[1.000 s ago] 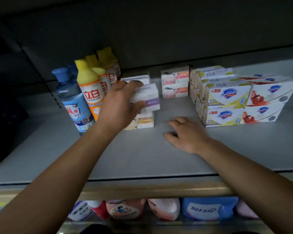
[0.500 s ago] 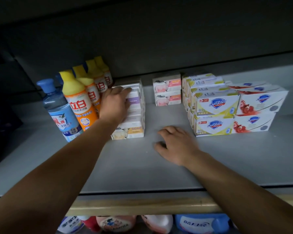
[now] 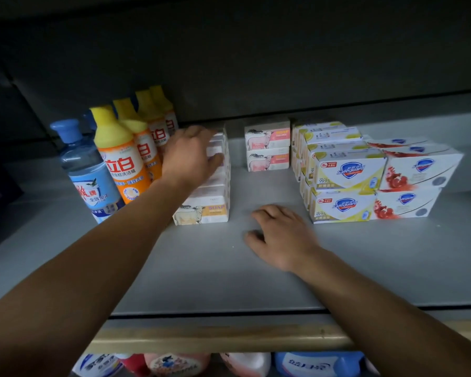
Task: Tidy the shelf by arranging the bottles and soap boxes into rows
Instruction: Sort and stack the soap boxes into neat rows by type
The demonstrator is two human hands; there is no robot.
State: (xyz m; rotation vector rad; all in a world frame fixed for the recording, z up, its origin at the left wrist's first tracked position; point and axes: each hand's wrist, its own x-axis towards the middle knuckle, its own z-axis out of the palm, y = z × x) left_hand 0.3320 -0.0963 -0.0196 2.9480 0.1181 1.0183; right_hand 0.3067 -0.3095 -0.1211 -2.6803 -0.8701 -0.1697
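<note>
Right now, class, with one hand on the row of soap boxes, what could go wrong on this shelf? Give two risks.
1. The left hand reaches over the white soap boxes, close beside the orange dish-soap bottles; the forearm could knock one over.
2. Pressing the stacked row may slide the boxes askew. The right hand rests on the shelf, steadying nothing.

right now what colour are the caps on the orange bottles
Yellow caps, clearest in the head view.
</note>
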